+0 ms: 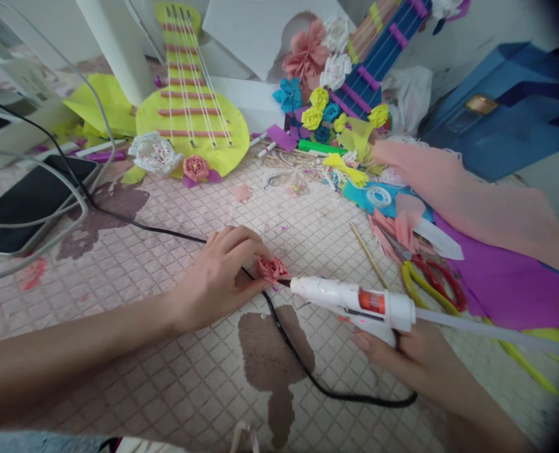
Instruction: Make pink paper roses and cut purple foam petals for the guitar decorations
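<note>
Between the thumb and fingers of my left hand (222, 274) is a small pink paper flower (272, 269), held low over the table. My right hand (415, 358) is closed round the handle of a white hot glue gun (336, 296). Its dark nozzle points left and meets the flower's right side, though I cannot tell whether it touches. A long clear glue stick (487, 333) sticks out of the gun's back. The black cord (302, 362) runs under my left hand and curves below the gun.
A yellow paper guitar (199, 119) with white strings leans at the back left. A blue paper guitar (364, 82) stands among paper flowers. Red-and-yellow-handled scissors (430, 283), purple paper (515, 277) and a thin wooden stick (368, 255) lie right. A dark tablet (19, 207) and cables lie left.
</note>
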The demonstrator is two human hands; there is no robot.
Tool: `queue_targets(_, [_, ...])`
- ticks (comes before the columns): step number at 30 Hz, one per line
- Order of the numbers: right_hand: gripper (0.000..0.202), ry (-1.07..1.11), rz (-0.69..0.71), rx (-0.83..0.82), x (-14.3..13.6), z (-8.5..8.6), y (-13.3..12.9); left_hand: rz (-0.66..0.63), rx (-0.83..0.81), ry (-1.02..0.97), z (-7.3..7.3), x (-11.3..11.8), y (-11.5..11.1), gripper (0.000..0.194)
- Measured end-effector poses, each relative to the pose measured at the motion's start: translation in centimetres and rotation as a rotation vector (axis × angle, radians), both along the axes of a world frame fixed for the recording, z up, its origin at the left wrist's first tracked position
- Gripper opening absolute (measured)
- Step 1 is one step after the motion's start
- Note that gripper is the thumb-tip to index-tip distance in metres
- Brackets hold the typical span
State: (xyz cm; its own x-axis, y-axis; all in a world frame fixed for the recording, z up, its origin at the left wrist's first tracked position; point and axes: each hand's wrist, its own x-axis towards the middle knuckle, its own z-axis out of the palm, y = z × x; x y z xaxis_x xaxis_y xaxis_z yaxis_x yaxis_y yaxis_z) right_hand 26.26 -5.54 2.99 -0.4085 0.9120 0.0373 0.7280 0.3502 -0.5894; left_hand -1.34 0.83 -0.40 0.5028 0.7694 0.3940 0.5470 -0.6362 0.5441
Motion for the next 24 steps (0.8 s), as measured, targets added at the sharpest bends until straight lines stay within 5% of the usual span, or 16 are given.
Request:
queue_targets(10, [0.019,-0.011,-0.053,0.047,0.4,-0.5,0.0,0.014,-0.113,-0.025,-0.4,0.1,0.6,0.033])
queue_targets(24, [0.016,0.084,-0.033,0.019,1.1,-1.0,0.4,0.053,-0.103,-0.006,-0.4,0.8,0.9,0.027])
